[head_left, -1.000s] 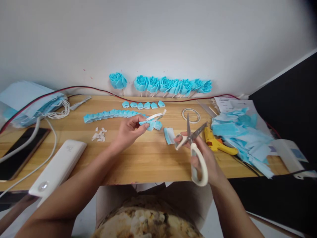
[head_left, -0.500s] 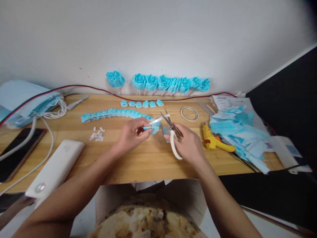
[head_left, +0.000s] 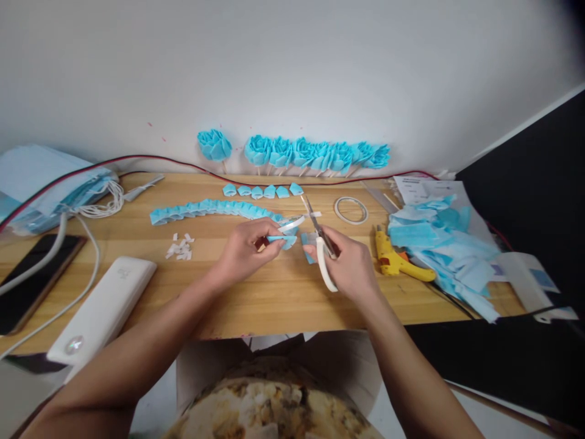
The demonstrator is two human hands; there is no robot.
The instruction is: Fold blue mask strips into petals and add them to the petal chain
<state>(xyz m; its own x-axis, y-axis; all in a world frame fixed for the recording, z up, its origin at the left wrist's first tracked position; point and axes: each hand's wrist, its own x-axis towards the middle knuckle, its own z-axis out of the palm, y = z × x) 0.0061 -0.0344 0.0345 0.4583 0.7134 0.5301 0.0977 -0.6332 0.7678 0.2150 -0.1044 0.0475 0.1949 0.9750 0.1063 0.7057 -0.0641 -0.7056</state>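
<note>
My left hand [head_left: 247, 249] is closed in a pinch on a folded blue petal piece [head_left: 282, 241] with a white tape strip [head_left: 297, 221] running off it to the right. My right hand [head_left: 351, 268] grips white-handled scissors [head_left: 320, 244], whose blades cross the free end of the tape strip. A small blue folded piece [head_left: 308, 244] lies on the wooden table [head_left: 256, 299] just under the scissors. A long chain of joined blue petals [head_left: 205, 208] curves away to the left of my left hand.
Blue paper roses [head_left: 292, 151] lean on the wall, with a row of loose petals [head_left: 262, 191] before them. A tape roll [head_left: 350, 210], yellow glue gun [head_left: 397, 261] and blue scraps [head_left: 439, 244] lie right. White snippets [head_left: 181, 247], a power bank [head_left: 103, 308], phone [head_left: 31, 277] and cables lie left.
My right hand brought the scissors left from an upright hold to the tape strip held by my left hand; the blades now cross the strip. The left hand stayed almost still.
</note>
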